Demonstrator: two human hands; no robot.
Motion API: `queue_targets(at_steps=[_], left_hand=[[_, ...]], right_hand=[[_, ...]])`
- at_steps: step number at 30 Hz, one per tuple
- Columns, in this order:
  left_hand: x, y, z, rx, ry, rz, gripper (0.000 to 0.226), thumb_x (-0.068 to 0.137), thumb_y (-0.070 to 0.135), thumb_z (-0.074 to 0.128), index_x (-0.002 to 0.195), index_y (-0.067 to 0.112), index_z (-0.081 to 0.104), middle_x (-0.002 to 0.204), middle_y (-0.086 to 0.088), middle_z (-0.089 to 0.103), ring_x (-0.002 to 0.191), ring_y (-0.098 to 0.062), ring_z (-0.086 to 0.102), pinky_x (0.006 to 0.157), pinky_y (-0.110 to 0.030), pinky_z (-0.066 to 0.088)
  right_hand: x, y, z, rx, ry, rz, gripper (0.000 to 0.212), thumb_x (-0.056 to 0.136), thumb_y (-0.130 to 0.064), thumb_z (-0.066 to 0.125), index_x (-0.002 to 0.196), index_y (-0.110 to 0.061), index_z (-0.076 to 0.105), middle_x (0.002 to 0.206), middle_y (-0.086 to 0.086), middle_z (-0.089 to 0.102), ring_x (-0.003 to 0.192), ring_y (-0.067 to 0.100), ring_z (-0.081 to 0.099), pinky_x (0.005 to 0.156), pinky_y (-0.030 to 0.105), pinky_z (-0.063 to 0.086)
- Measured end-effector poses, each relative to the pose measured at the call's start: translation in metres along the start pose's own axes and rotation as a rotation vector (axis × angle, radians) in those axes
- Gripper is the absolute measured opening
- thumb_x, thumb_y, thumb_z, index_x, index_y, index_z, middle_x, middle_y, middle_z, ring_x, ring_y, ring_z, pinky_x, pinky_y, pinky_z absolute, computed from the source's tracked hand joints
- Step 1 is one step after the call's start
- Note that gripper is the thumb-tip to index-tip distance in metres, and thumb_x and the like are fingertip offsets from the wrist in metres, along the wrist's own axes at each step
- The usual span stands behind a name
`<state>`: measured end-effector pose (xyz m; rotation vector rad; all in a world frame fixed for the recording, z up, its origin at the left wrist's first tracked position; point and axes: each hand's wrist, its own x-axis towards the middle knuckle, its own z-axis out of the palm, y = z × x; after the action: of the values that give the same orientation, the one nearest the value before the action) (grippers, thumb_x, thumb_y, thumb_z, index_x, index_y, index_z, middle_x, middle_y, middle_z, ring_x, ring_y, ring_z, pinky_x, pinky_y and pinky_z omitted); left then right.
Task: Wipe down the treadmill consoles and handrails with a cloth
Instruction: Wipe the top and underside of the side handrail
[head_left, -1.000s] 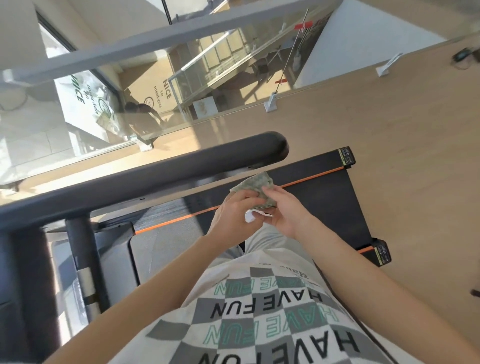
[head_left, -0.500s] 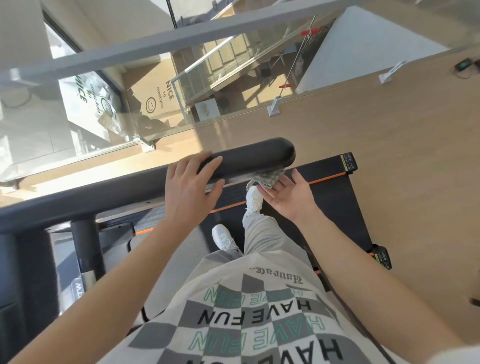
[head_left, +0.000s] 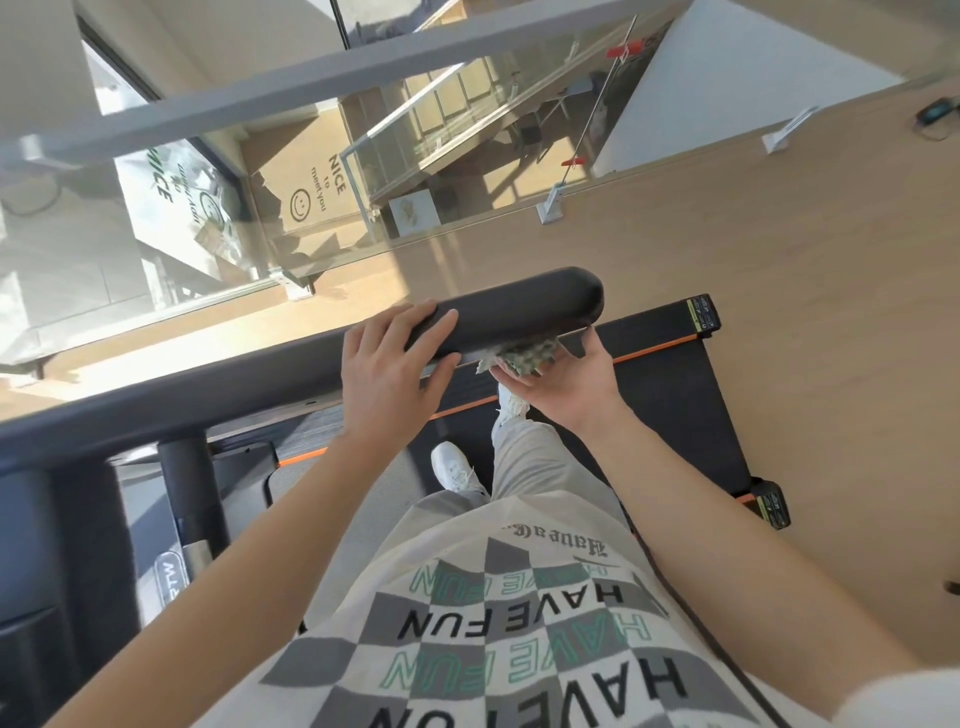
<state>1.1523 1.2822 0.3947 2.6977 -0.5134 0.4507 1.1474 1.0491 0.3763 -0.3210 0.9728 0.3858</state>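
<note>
A thick black handrail (head_left: 519, 306) of the treadmill runs from lower left to its rounded end at centre right. My left hand (head_left: 395, 374) rests on top of it with straight fingers laid over the bar. My right hand (head_left: 561, 384), palm up, presses a grey-green patterned cloth (head_left: 524, 356) against the underside of the rail near its end. Most of the cloth is hidden by the rail.
The black treadmill belt (head_left: 675, 405) with orange edge lines lies below the rail. The rail's upright post (head_left: 192, 493) stands at lower left. A glass balustrade (head_left: 467, 182) borders the wooden floor (head_left: 805, 260) beyond. My white shoes (head_left: 457, 467) stand on the treadmill.
A second ago both hands held the cloth below the rail. The left hand then moved onto the rail's top, and the right hand carried the cloth up under the rail's end.
</note>
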Motion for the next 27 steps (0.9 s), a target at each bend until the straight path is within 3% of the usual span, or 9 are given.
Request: queue_targets(at_steps=[4,12,20,23,25,27], left_hand=[[0.001,-0.003,-0.002,0.006,-0.008,0.027,0.034,0.097,0.035,0.068,0.128,0.022,0.071,0.131,-0.003,0.068,0.112,-0.03,0.065,0.089,-0.045,0.048],[0.0,-0.003,-0.001,0.012,0.005,0.029,0.033,0.097,0.034,0.069,0.127,0.021,0.071,0.132,-0.003,0.068,0.113,-0.029,0.064,0.09,-0.044,0.048],[-0.001,0.0,0.001,0.004,0.039,0.014,0.032,0.096,0.033,0.069,0.125,0.02,0.073,0.131,-0.003,0.069,0.111,-0.03,0.065,0.089,-0.045,0.048],[-0.001,0.002,0.002,0.003,0.04,-0.001,0.032,0.096,0.032,0.069,0.125,0.02,0.073,0.13,-0.002,0.069,0.111,-0.03,0.065,0.09,-0.045,0.048],[-0.002,0.003,0.002,0.002,0.039,-0.004,0.032,0.095,0.032,0.07,0.125,0.02,0.073,0.13,-0.002,0.069,0.112,-0.029,0.065,0.09,-0.045,0.048],[-0.001,0.003,0.001,-0.004,0.031,-0.007,0.032,0.095,0.032,0.071,0.125,0.021,0.073,0.13,-0.002,0.069,0.112,-0.029,0.065,0.091,-0.044,0.048]], right_hand=[[-0.003,0.01,-0.001,0.018,0.011,0.019,0.07,0.098,-0.063,0.047,0.139,-0.007,0.055,0.139,0.025,0.058,0.128,0.05,0.053,0.107,0.067,0.039],[-0.006,-0.04,-0.017,-0.048,0.133,-0.247,0.063,0.102,-0.058,0.032,0.14,-0.013,0.055,0.141,0.016,0.058,0.13,0.039,0.053,0.11,0.062,0.038],[-0.018,-0.032,-0.005,-0.549,0.117,-0.611,0.048,0.107,-0.05,0.037,0.146,-0.026,0.053,0.135,-0.01,0.064,0.132,0.009,0.054,0.119,0.035,0.035],[-0.022,-0.019,-0.013,-0.717,0.115,-0.75,0.044,0.106,-0.043,0.043,0.146,-0.03,0.052,0.131,-0.009,0.063,0.138,0.014,0.049,0.121,0.036,0.033],[-0.024,-0.012,-0.015,-0.7,0.139,-0.733,0.042,0.106,-0.044,0.042,0.146,-0.034,0.052,0.141,0.006,0.06,0.137,0.019,0.049,0.12,0.037,0.035],[-0.024,-0.006,-0.012,-0.533,0.174,-0.593,0.046,0.106,-0.049,0.041,0.143,-0.026,0.055,0.137,0.004,0.064,0.129,0.018,0.058,0.119,0.041,0.037]])
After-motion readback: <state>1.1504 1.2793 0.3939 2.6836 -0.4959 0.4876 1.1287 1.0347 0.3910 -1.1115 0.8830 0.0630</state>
